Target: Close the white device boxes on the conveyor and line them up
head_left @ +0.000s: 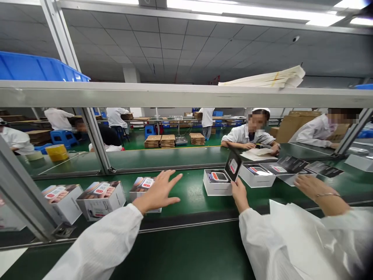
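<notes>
My right hand (pixel 240 195) pinches the lower edge of a black card (pixel 233 165) with a small device printed on it. That card stands tilted at the right side of an open white box (pixel 218 189); whether it is joined to the box, I cannot tell. Inside the box lies a small device (pixel 219 177) with a white and orange face. My left hand (pixel 159 192) is open, fingers spread, above the belt. Behind it, partly covered, is a closed printed box (pixel 140 182). Two further closed boxes (pixel 101 198) (pixel 62 202) sit farther left.
To the right are another open box (pixel 258 179) and dark cards (pixel 293 164), with a co-worker's hand (pixel 316 190) over them. A metal shelf bar (pixel 175 95) crosses overhead; a post (pixel 94 140) rises at left. Another person (pixel 253 132) sits opposite the green belt (pixel 186 186).
</notes>
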Demonstrator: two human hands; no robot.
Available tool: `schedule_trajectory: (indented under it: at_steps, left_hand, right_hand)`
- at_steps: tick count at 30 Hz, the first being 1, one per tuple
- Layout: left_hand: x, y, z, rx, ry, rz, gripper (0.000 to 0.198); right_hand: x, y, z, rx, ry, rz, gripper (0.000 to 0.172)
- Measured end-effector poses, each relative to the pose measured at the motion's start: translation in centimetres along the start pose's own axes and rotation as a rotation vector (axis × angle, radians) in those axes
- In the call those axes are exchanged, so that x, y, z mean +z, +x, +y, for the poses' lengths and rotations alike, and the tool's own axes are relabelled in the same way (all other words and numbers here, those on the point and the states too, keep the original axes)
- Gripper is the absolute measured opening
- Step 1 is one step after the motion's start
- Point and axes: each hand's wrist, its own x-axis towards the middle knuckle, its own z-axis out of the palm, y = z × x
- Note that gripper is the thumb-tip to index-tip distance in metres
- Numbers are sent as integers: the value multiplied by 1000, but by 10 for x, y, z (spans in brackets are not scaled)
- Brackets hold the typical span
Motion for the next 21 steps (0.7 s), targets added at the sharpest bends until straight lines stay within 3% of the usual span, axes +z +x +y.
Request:
schedule_trajectory:
  at_steps: [3,6,10,13,15,17,21]
  left_hand:
    - [26,25,36,53,-67,124,86]
    - [63,60,57,39,-250,143,91]
    - [112,93,67,-125,-531,24,96]
    - [133,91,70,-201,-572,19,95]
    - [134,81,70,-216,-579,38,96]
    - [123,71,67,-192,-578,48,100]
    - [75,64,53,-16,-365,78,102]
  right_hand:
    - [19,-25,10,5,28,-180,58]
    - [22,-37,14,-23,-30,-325,61]
    - [27,-44,17,-43,19,-351,65]
    - [36,-43,24,-3,59,-299,75]
    - [43,-39,27,46,86,-270,80]
    - [50,-36,26,86,195,-262,82]
    - [72,-44,6,213,530,-308,80]
